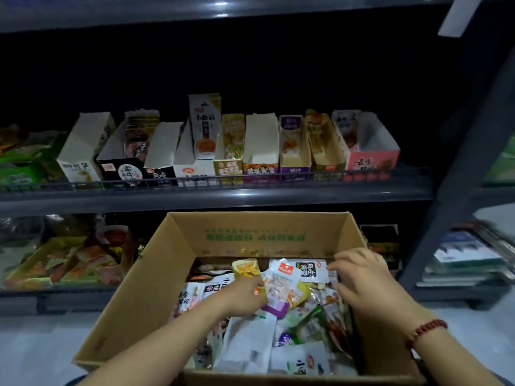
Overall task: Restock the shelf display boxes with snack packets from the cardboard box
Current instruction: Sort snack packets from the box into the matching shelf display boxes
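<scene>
An open cardboard box [145,291] stands in front of me, full of mixed snack packets [289,324]. My left hand [245,298] is inside it, fingers closed on a yellow packet [246,270] that sticks up above the pile. My right hand [359,277] reaches into the right side of the box with fingers bent down among the packets; whether it holds one I cannot tell. On the shelf above stands a row of display boxes [262,151], some holding upright packets, some white ones showing bare insides.
A dark metal shelf edge [211,197] with a wire rail runs between the display boxes and the cardboard box. The lower shelf at left holds trays of snacks [69,260]. A second rack with stacked goods [468,257] stands at right. Grey floor lies on both sides.
</scene>
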The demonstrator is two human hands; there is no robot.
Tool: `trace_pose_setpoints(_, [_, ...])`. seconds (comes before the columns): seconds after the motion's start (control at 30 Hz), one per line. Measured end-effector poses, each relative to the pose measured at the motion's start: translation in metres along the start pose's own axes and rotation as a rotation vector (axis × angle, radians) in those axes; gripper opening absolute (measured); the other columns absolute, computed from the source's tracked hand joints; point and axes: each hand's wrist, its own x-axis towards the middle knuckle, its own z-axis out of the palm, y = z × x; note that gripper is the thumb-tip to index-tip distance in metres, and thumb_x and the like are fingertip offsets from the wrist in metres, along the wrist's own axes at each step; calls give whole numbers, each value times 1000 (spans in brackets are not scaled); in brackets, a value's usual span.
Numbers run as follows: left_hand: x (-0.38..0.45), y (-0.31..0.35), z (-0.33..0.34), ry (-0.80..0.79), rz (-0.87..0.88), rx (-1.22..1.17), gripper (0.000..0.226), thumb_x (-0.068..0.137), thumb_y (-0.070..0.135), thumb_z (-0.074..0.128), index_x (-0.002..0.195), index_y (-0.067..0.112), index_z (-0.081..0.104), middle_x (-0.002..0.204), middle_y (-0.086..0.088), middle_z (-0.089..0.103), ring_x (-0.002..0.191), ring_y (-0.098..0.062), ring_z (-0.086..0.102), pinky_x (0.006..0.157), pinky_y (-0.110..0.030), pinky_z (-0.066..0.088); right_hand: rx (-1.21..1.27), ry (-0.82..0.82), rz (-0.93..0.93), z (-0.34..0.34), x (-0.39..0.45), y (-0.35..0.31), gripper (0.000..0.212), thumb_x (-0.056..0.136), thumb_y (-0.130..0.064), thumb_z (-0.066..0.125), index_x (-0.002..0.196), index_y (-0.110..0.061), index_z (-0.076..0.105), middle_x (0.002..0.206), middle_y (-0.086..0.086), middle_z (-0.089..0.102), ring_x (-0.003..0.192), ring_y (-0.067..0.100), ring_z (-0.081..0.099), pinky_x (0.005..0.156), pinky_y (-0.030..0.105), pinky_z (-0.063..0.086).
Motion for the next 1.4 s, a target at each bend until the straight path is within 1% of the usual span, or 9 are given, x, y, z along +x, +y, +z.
trace_pose_setpoints(0.1, [20, -5, 8, 13, -42, 41, 53, 100, 33, 45, 148, 12, 34, 153, -12, 35, 134, -27, 41, 99, -26, 37, 75, 40, 63, -1, -7, 6, 42, 95, -43, 46, 137, -40, 39, 152, -13, 21, 139, 10, 7, 111, 31, 6])
trace_pose_setpoints(0.2, [40, -13, 23, -38, -84, 129, 68, 100, 44, 41, 155, 16, 13, 163, -10, 3, 149, -29, 7, 120, -38, 15, 185, 66, 98, 2, -9, 6, 47, 95, -38, 50, 140, -36, 37, 155, -10, 14, 139, 8, -1, 114, 30, 9])
trace_pose_setpoints(0.27, [49, -15, 38, -86, -51, 185, 69, 98, 49, 39, 155, 17, 16, 163, -5, 6, 150, -30, 3, 121, -44, 10, 259, 97, 122, 5, -9, 6, 49, 94, -36, 53, 140, -34, 38, 157, -7, 9, 140, 7, -4, 116, 32, 10])
trace_pose_setpoints(0.43, [50, -2, 60, 61, 171, 60, 39, 97, 27, 48, 133, 13, 56, 138, -8, 51, 130, -22, 43, 99, -18, 33, 381, 144, 201, 8, -10, 8, 52, 92, -29, 58, 140, -27, 39, 157, -2, 8, 140, 10, 0, 115, 31, 13])
trace_pose_setpoints(0.53, [58, 2, 57, 223, 145, -20, 35, 96, 22, 54, 131, 17, 55, 131, -5, 48, 124, -20, 48, 95, -17, 35, 416, 141, 232, 8, -11, 9, 55, 92, -28, 59, 142, -26, 36, 157, -1, 7, 140, 9, 2, 114, 30, 16])
trace_pose_setpoints(0.7, [82, 1, 55, 58, -124, 97, 121, 70, 70, 68, 155, 17, 0, 162, -15, -2, 149, -33, -1, 120, -44, 8, 377, 139, 221, 9, -12, 8, 55, 91, -29, 59, 141, -29, 37, 156, -7, 5, 140, 9, 2, 114, 31, 21])
trace_pose_setpoints(0.8, [92, 4, 56, 5, -167, 101, 135, 62, 78, 68, 154, 21, -13, 159, -18, -19, 147, -35, -17, 119, -46, -2, 358, 136, 222, 9, -11, 8, 55, 91, -31, 59, 141, -32, 36, 155, -9, 4, 139, 8, 1, 113, 30, 23])
trace_pose_setpoints(1.2, [96, 9, 33, 172, -108, 165, 122, 56, 55, 86, 151, 30, 14, 137, -6, 48, 125, -27, 47, 105, -39, 34, 279, 131, 204, 10, -11, 8, 57, 91, -37, 58, 142, -34, 33, 155, -5, 3, 139, 13, 1, 112, 30, 24])
trace_pose_setpoints(1.4, [91, 10, 15, 155, -81, -131, 108, 58, 25, 93, 145, 27, 29, 111, 1, 62, 90, -18, 59, 74, -28, 49, 298, 118, 217, 8, -11, 8, 57, 91, -36, 59, 142, -33, 35, 156, -6, 3, 140, 12, 0, 112, 31, 26])
